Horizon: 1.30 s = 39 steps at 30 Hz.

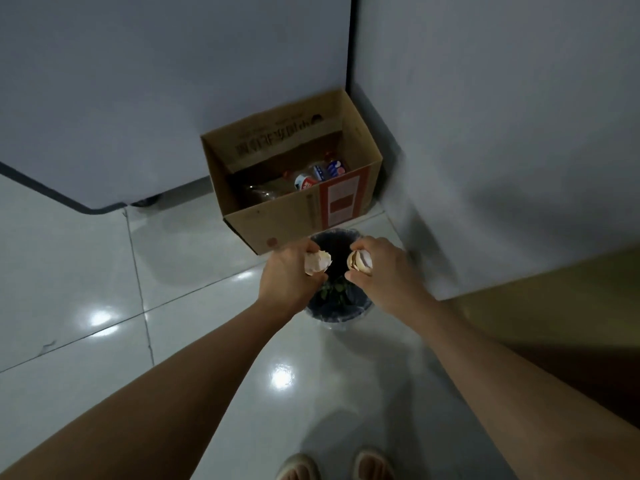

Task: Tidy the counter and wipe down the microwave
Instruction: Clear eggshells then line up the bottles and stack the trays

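I hold a broken eggshell piece (317,262) in my left hand (289,271), fingers curled round it, and a second eggshell piece (360,262) pinched in my right hand (384,268). Both shells hang directly above the waste bin (341,318), a small round one lined with a dark bag, with some green scraps (334,291) lying inside. My two hands are near each other but apart, with the bin's opening showing between them. Just behind the bin, touching the wall corner, stands an open cardboard box (294,216) holding plastic bottles (311,176). The bin sits on glossy pale floor tiles (86,271), and my slippers (337,465) show at the bottom edge.
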### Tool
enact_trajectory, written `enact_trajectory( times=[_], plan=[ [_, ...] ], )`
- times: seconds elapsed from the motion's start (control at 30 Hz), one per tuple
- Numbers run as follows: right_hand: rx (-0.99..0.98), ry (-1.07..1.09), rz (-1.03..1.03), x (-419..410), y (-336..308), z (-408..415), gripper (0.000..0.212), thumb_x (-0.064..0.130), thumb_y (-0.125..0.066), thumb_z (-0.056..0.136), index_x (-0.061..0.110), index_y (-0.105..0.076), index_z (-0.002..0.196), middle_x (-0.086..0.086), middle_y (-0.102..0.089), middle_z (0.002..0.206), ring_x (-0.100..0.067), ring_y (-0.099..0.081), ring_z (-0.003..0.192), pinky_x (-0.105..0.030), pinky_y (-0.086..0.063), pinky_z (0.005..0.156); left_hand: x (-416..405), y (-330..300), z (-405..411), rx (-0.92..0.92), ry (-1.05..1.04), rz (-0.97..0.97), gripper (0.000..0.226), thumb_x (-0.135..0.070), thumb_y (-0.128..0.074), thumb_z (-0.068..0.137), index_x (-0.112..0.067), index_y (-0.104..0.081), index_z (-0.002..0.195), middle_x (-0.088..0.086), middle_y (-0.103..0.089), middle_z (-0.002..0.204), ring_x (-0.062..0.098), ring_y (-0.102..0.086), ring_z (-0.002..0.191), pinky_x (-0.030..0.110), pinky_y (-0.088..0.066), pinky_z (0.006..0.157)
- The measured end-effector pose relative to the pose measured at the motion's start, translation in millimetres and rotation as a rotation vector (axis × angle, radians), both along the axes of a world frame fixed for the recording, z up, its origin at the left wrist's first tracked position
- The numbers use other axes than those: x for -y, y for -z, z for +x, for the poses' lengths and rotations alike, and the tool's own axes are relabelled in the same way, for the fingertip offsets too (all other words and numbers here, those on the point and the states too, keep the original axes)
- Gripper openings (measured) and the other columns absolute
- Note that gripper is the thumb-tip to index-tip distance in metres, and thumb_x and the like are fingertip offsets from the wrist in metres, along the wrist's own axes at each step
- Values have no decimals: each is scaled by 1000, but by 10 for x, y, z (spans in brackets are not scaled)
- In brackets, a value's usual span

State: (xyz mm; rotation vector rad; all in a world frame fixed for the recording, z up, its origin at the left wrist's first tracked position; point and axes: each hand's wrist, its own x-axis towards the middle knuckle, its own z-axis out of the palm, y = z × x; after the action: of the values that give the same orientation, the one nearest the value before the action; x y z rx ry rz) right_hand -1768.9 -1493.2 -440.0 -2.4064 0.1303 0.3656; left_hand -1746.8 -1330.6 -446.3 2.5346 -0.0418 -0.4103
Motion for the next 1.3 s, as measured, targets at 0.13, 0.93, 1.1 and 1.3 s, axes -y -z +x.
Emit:
enact_trajectory(
  times=[0.13,0.93,1.1,1.3],
  plan=[
    [-4,-26,-24,-60,717,66,44,22,-71,81,16,-54,121,-7,-53,121,-22,-53,107,-26,-41,86,-1,670,56,35,12,2,43,-21,-79,71,-19,-62,110,2,-66,109,20,-61,97,25,-46,74],
    [-84,-61,-90,-106,1736,172,66,20,-75,77,16,-43,134,-8,-44,129,-25,-47,119,-32,-40,97,-26,1549,144,65,125,101,61,-22,-74,75,-21,-48,129,3,-57,125,22,-56,111,37,-52,88],
    [-146,-116,-132,-79,1062,51,62,20,-72,79,18,-41,133,-6,-43,130,-23,-44,121,-34,-42,99,-97,937,77,47,129,132,51,-22,-73,76,-23,-51,121,2,-58,121,21,-56,107,35,-53,79],
    [-175,-162,-139,-59,-76,-44,62,19,-69,81,17,-39,135,-5,-40,132,-22,-40,123,-33,-40,99,-152,-136,13,61,142,170,49,-25,-72,78,-25,-51,123,-1,-57,123,18,-56,109,29,-47,77]
  ],
)
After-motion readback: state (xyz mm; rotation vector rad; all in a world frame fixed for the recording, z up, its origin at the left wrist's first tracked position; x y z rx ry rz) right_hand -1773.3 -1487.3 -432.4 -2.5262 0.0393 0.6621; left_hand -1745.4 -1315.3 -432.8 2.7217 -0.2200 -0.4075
